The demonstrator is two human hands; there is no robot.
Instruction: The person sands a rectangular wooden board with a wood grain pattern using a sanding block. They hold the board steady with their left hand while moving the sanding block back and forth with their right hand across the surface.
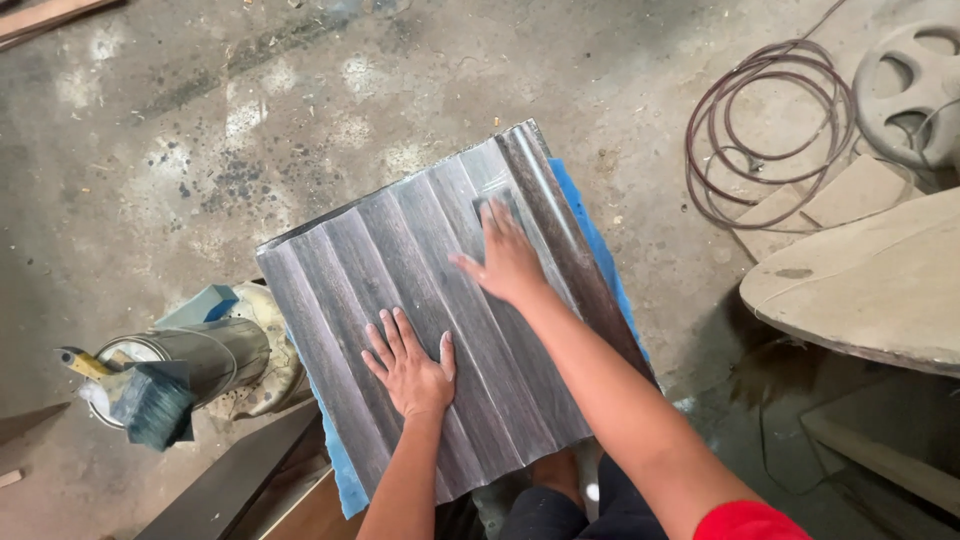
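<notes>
on the blue foam pad (600, 255) laid over the concrete floor (150, 150), seen from the head camera, lies a dark grey-brown fluted wooden panel (400, 290) with long parallel ridges running from its near edge to its far corner; the left hand (412, 368) rests flat on the panel toward its near edge, fingers spread wide and holding nothing; the right hand (508, 262) presses what looks like a small dark sanding pad (495, 208) against a groove near the far right edge, fingers extended flat over it; to do this rubbing well, i judge the strokes should follow the length of the grooves, never across the ridges, with even pressure, while the left palm keeps the panel from sliding on the foam; beside the panel's left edge stands a round metal paint can (215, 355), tipped toward the camera, with a wide dark-bristled brush (150, 405) resting across its mouth; its contents cannot be made out; at the far right of the floor lie a coiled reddish hose (765, 130), a pale wheel (915, 95) and a curved wooden board (870, 285).
</notes>
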